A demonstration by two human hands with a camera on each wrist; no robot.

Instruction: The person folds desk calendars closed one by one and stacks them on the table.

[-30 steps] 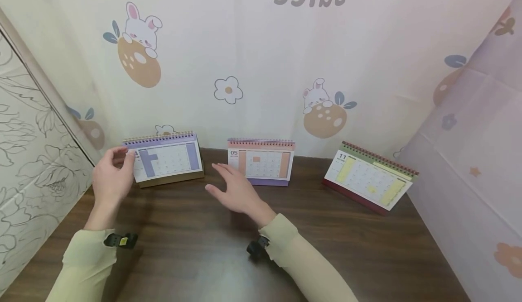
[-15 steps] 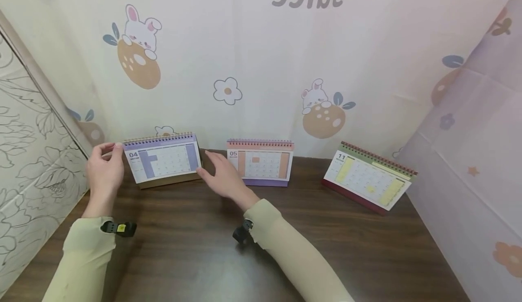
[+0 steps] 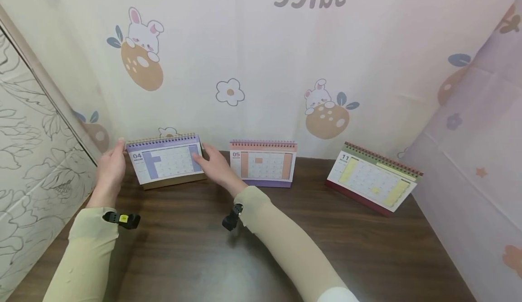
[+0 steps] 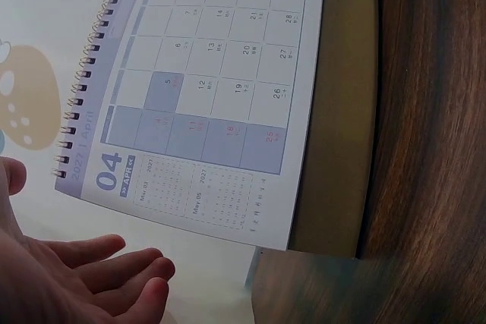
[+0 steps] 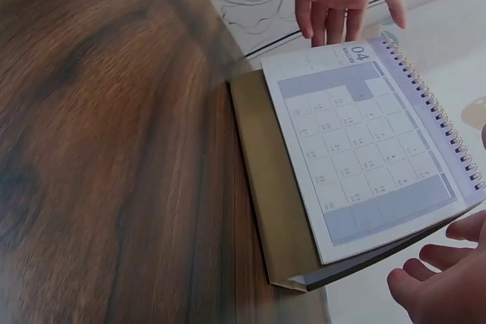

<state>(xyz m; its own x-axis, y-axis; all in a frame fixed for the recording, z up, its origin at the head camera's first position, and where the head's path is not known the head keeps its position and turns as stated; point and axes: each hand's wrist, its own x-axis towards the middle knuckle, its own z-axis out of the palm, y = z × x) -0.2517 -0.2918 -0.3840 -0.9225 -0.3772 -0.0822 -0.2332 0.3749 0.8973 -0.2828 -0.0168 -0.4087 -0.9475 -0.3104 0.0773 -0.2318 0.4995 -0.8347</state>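
Note:
A desk calendar (image 3: 173,164) with purple trim, showing 04 April 2027, stands tilted back on its gold-brown base (image 4: 334,127). On its left side is my left hand (image 3: 112,168), fingers extended and a gap between them and the page edge in the left wrist view. My right hand (image 3: 217,166) is at the opposite side; its thumb overlaps the page's right edge in the head view. Seen from the right wrist, the fingers (image 5: 434,263) of that hand are spread beside the calendar's side. Both palms face the calendar, and neither hand grips anything.
An orange-trimmed calendar (image 3: 264,164) marked 05 stands just right of my right hand. Farther right, a green-and-yellow one (image 3: 373,177) marked 11 sits angled. All are on a dark wooden table (image 3: 195,247), with a printed curtain (image 3: 261,57) close behind and a side panel (image 3: 32,170) at left.
My right hand has moved left, from in front of the 05 calendar to the April calendar's right side. My left hand has drawn off the April page's front to its left side. The calendars stay put.

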